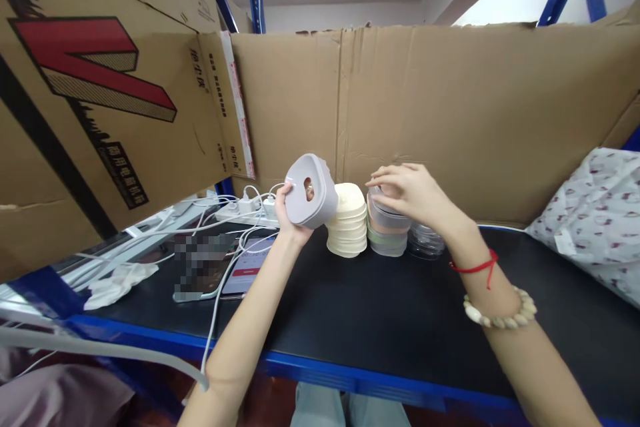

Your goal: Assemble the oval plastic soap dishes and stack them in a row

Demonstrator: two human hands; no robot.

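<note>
My left hand grips a lilac-grey plastic cover with rounded corners, tilted up off the table. A slot-shaped hole pierces its flat face, and a fingertip shows through the hole. Just to its right stands a stack of cream-coloured rounded pieces, partly hidden by the cover. Over a second stack of grey, peach and pale green pieces hovers my right hand, its fingers apart; whether it touches the top piece I cannot tell. Beside that, a stack of clear plastic pieces is partly covered by my right wrist.
A cardboard panel closes off the back of the black tabletop. On the left are a large carton, tangled white cables, a lit phone, a dark tablet-like device and crumpled tissue. A patterned bag sits right.
</note>
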